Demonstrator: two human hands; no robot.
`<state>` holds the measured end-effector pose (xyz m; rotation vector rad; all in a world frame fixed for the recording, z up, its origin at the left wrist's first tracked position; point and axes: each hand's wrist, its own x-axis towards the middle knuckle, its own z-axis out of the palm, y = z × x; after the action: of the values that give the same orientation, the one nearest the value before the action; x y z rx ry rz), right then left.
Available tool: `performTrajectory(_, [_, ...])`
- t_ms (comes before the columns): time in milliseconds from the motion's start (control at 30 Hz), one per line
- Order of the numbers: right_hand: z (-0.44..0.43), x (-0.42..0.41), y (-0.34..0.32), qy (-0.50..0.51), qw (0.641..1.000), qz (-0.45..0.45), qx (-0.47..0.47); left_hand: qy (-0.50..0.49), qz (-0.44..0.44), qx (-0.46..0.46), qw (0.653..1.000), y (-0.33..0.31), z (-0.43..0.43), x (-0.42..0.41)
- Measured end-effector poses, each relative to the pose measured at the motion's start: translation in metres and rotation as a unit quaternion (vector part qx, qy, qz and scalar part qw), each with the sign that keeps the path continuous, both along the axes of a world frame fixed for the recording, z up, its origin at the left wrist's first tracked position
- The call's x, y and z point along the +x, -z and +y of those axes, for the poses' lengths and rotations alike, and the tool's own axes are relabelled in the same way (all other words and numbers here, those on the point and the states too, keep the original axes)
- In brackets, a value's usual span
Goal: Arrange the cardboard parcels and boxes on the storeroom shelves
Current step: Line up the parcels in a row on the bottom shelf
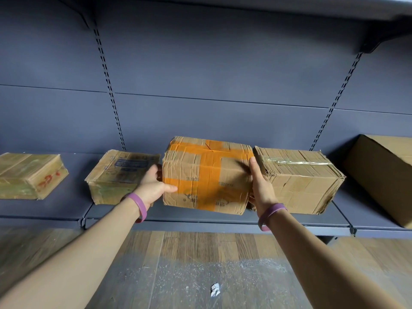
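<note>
We hold the crumpled brown cardboard box crossed with orange tape (205, 175) between both hands at the front of the grey metal shelf (200, 221). We cannot tell whether its base already rests there or hangs just above.

Our left hand (153, 186) grips the box's left side, thumb pressed on the front face and fingers wrapped round behind. Our right hand (260, 188) grips the right edge, thumb lying up the front corner. Its fingers are out of sight in the narrow gap beside the neighbouring brown cardboard box sealed with clear tape (298, 181). We judge the two-sided clamp is there because the soft, dented walls would buckle under a one-handed hold.

The box sits between that neighbour and a squashed cardboard parcel with blue print (116, 175), which looks like a slot chosen to close up the row. A flat cardboard parcel with red marks (31, 175) lies well apart on the left, and a large plain cardboard box (383, 175) stands at the right edge.

Pushing the box back will need care. Our right fingers could be pinched against the neighbour.
</note>
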<state>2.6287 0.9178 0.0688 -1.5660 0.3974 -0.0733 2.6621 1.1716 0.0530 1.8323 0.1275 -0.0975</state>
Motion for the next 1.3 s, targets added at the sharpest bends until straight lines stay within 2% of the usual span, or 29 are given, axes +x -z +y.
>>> performTrajectory(100, [0.000,0.000,-0.003,0.006,1.000,0.001,0.009,0.010,-0.007,-0.009,1.000,-0.002,0.001,0.000])
performTrajectory(300, [-0.001,0.002,0.014,0.007,0.999,0.003,0.038,0.047,0.033,-0.167,0.984,-0.012,-0.005,-0.007])
performTrajectory(533, [0.003,0.001,0.011,-0.039,0.999,-0.019,0.026,-0.014,0.058,-0.197,0.979,-0.006,-0.008,0.000])
performTrajectory(667, [0.001,0.001,0.013,-0.049,0.998,-0.016,0.023,-0.034,0.022,-0.125,0.991,0.001,-0.004,0.003])
performTrajectory(933, [-0.007,0.006,0.014,0.027,0.999,0.014,0.032,0.054,0.041,-0.060,0.996,0.001,0.003,0.001])
performTrajectory(1033, [-0.006,0.003,0.010,0.038,0.999,-0.002,0.038,0.065,0.035,-0.029,0.997,0.000,0.003,0.003])
performTrajectory(1133, [-0.006,0.003,0.013,0.033,0.999,-0.023,0.034,0.071,0.028,-0.014,0.997,0.001,0.000,0.003])
performTrajectory(1233, [-0.005,0.004,0.020,0.027,0.999,0.000,0.040,0.082,0.036,0.003,0.996,-0.002,-0.001,-0.001])
performTrajectory(1300, [-0.008,0.006,0.023,0.029,0.999,0.000,0.042,0.097,0.052,-0.031,0.993,-0.007,-0.001,-0.007])
